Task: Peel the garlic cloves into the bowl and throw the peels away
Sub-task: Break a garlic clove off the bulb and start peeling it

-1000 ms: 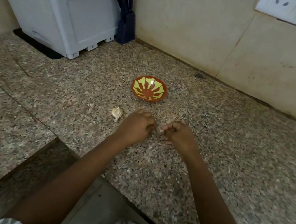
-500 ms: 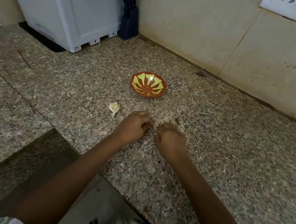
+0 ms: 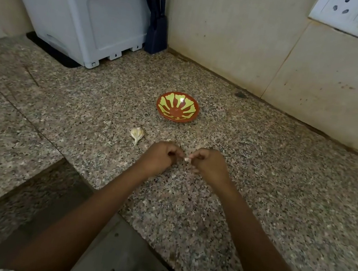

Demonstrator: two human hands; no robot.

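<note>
A small red bowl (image 3: pixel 177 106) with a yellow-green flower pattern stands on the granite counter; nothing shows inside it. A partly stripped garlic bulb (image 3: pixel 137 134) lies on the counter to the bowl's front left. Just in front of the bowl, my left hand (image 3: pixel 160 158) and my right hand (image 3: pixel 209 164) meet fingertip to fingertip. Both have curled fingers and pinch a small pale garlic clove (image 3: pixel 186 159) between them. Only a tip of the clove shows.
A white appliance (image 3: pixel 80 14) stands at the back left, with a dark knife block (image 3: pixel 157 29) beside it in the corner. Tiled wall runs behind the bowl. The counter steps down to a lower ledge (image 3: pixel 34 201) at my front left.
My hands moved slightly apart after being pressed close together half a second ago, and the pale clove now shows between the fingertips. Bowl and bulb stayed put.
</note>
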